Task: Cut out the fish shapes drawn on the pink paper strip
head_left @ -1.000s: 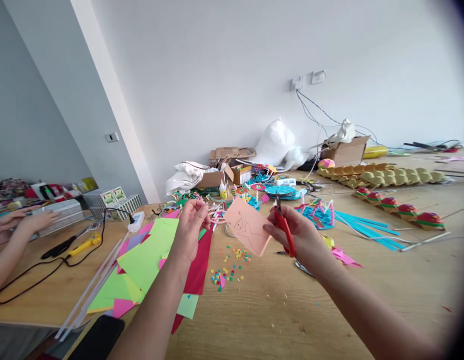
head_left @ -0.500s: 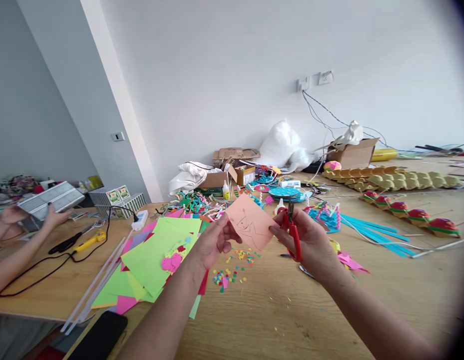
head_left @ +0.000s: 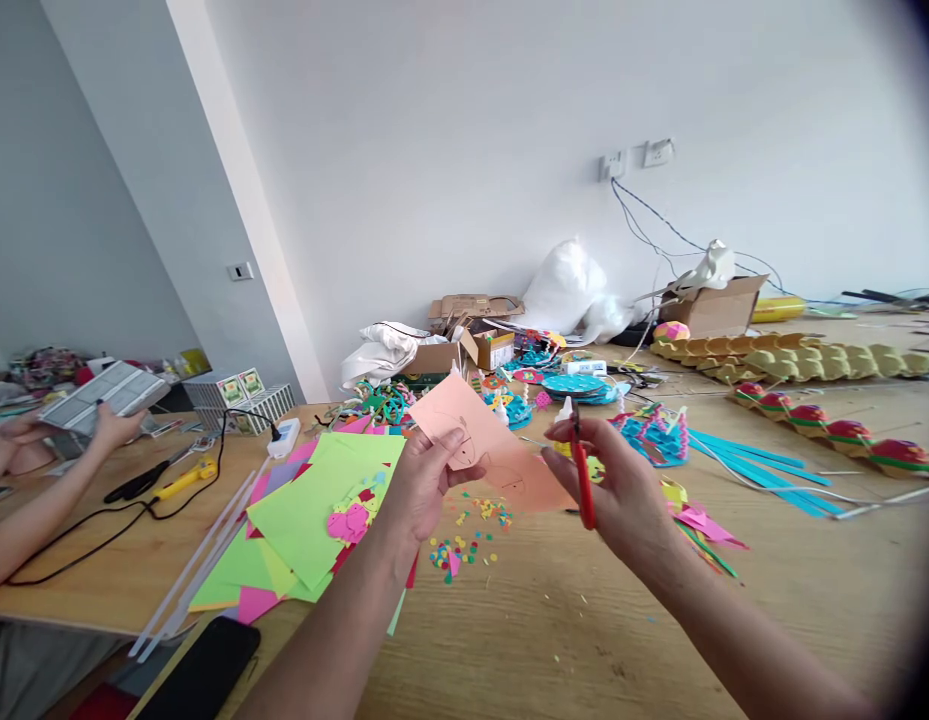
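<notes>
Peach paper [head_left: 453,408] has shifted leftward since the earlier frame, pinched in our left hand [head_left: 425,488] above the worktop [head_left: 621,630], well in from its far edge. Our right hand [head_left: 625,482], apart from the left, grips red scissors [head_left: 585,485]; confetti [head_left: 443,556] lies nearby.

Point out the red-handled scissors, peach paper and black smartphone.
Red-handled scissors [head_left: 585,482]: head view, on the handle.
Peach paper [head_left: 456,406]: head view, on its upper part.
Black smartphone [head_left: 201,670]: head view, on its flat face.
</notes>
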`<state>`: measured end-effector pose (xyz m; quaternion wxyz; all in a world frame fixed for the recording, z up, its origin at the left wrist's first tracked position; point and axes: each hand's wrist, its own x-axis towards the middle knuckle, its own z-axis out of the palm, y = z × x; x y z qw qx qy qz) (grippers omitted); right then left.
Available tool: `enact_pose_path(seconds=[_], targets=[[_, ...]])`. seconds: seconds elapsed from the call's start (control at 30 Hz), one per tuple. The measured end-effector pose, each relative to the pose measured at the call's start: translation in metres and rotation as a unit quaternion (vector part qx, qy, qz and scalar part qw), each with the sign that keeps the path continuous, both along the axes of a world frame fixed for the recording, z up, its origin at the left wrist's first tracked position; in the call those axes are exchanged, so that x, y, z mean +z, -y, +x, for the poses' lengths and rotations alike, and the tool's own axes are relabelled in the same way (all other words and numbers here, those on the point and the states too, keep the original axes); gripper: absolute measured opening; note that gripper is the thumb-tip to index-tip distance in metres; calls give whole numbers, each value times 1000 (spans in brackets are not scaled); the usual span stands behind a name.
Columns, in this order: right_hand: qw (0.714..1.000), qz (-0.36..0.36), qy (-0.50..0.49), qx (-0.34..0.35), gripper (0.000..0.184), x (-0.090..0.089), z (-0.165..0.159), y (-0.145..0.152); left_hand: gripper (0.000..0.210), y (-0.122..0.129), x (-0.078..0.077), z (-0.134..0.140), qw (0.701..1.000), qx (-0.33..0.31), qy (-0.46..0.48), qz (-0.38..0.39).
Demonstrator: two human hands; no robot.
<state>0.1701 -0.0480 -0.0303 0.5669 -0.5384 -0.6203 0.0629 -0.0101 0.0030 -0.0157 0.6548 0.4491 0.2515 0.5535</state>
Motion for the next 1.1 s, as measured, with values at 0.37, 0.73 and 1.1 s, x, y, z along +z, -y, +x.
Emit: enact_pose_path(seconds=[0.37, 0.73, 1.1], targets=[[956, -209, 103, 178, 34, 10, -39, 25, 18, 7, 11, 0, 994, 68, 68, 47], [944, -247, 17, 220, 40, -1, -51, 24, 9, 26, 9, 18, 986, 100, 104, 78], [946, -228, -44, 225, 39, 0, -54, 24, 6, 34, 2, 28, 988, 64, 123, 75]])
